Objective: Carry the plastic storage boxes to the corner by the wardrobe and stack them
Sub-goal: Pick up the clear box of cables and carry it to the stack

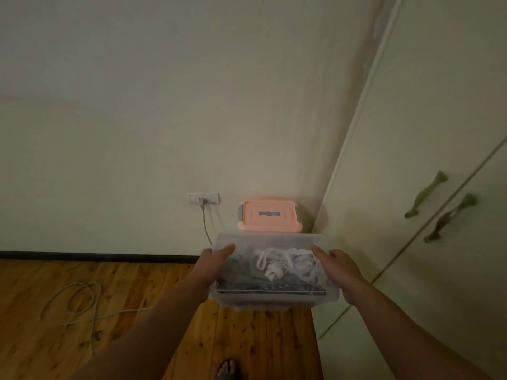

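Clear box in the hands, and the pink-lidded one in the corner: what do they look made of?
Clear box: probably thin translucent plastic, slightly frosted; the white cord inside shows through its lid. Pink-lidded box: opaque moulded plastic lid, matte, with grey side clips; its body is hidden.

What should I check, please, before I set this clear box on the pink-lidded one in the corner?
1. Left hand grips the clear box by its side: ok.
2. Right hand grips the opposite side: ok.
3. Top of the pink-lidded box is bare: ok.
4. Clear box's lid is fully shut: cannot tell, blurred.
5. Loose cable on the floor lies left of the path: ok.
6. Plugged-in cable is clear of the stack: cannot tell; its lower part runs behind the clear box.
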Motion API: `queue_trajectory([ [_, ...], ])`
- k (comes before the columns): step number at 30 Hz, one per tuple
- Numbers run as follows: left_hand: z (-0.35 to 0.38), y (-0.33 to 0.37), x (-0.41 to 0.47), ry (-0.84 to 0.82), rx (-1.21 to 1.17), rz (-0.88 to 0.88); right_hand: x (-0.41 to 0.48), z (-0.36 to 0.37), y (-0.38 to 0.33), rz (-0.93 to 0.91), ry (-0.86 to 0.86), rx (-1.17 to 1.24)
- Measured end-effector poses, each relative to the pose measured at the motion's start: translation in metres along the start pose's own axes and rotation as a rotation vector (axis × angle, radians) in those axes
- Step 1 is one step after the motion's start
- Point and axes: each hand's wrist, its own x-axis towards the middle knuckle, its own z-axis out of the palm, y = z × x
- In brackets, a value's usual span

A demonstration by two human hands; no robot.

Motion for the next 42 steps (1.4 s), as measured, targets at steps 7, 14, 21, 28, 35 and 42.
queue_trajectory([
  [7,0.005,0.059,0.085,-0.035,0.031,0.018,0.068,0.013,-0.049,0.018,0.063,0.0],
  [14,-0.003,0.109,0.16,-0.092,0.033,0.066,0.125,0.03,-0.1,0.022,0.12,0.039],
  [21,0.005,0.13,0.211,-0.151,0.006,0.024,0.169,0.035,-0.12,0.056,0.136,0.047],
  [28,0.026,0.14,0.257,-0.094,0.033,-0.021,0.226,0.035,-0.132,0.058,0.124,0.026],
  [35,0.049,0.147,0.298,-0.038,0.055,-0.075,0.287,0.035,-0.136,0.065,0.077,-0.046],
  [42,0.066,0.143,0.323,-0.005,0.065,-0.124,0.324,0.039,-0.129,0.094,0.013,-0.046],
])
